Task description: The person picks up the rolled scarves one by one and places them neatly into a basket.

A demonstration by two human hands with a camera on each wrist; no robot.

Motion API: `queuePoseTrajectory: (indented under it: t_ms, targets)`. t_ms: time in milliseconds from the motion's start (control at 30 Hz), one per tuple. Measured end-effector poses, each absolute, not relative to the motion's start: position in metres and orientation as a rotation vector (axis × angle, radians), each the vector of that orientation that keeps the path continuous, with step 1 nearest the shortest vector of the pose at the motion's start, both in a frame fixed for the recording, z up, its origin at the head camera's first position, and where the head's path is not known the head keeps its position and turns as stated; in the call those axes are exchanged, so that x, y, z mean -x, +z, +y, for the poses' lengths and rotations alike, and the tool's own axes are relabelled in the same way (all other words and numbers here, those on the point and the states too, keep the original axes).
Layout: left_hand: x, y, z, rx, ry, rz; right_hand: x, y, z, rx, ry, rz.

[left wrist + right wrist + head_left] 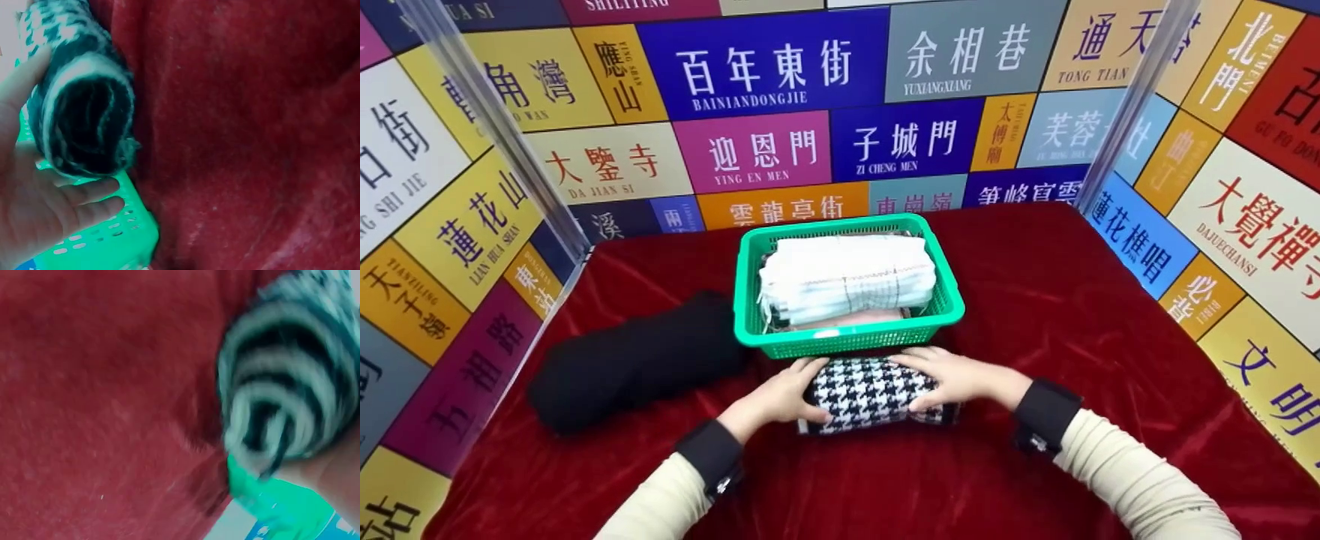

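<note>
A rolled black-and-white houndstooth cloth [874,394] lies crosswise just in front of the green basket [849,346]. My left hand [784,394] holds its left end, thumb on the near side and fingers around the far side. At the other end my right hand [949,379] grips the roll the same way. The left wrist view shows the hollow end of the roll [90,121] between thumb and fingers. In the right wrist view the roll's other end [281,382] shows several spiral layers, and most of that hand is hidden.
Inside the basket sit folded white cloths [847,262], with a pinkish one beneath. A black rolled cloth [637,364] lies on the left, against the basket's side. Dark red velvet [1035,315] covers the table. Panels with printed street names [765,67] stand behind and at both sides.
</note>
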State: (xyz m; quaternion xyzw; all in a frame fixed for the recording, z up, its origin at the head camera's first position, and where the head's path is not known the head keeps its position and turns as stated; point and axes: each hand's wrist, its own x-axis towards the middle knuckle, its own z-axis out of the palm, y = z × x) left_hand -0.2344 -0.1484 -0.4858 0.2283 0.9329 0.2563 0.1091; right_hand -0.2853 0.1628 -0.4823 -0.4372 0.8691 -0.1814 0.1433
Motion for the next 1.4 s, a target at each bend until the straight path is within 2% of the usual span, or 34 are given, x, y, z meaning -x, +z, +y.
queuePoseTrajectory:
  t_ms: [133,267,667,867,1033,1200,1400]
  targets:
    - [0.237,-0.494,-0.146,-0.567,0.774,2.702,0.290,-0.484,0.170,1.016,-0.642,2.414]
    - [0.237,-0.499,-0.139,-0.503,0.735,2.736,0.291,-0.490,0.173,0.948,-0.680,2.386]
    - [0.235,-0.504,-0.134,-0.504,0.787,2.706,0.292,-0.505,0.183,1.184,-0.777,2.371]
    - [0.232,-0.504,-0.137,-0.608,0.781,2.769,0.294,-0.512,0.186,1.279,-0.928,2.330]
    - [0.229,-0.492,-0.139,-0.669,0.760,2.834,0.288,-0.496,0.185,1.226,-0.990,2.340]
    - [0.228,-0.461,-0.148,-0.670,0.929,2.806,0.286,-0.463,0.187,1.123,-1.130,2.309]
    - [0.239,-0.422,-0.163,-0.482,1.343,2.703,0.298,-0.420,0.175,0.913,-1.367,2.259]
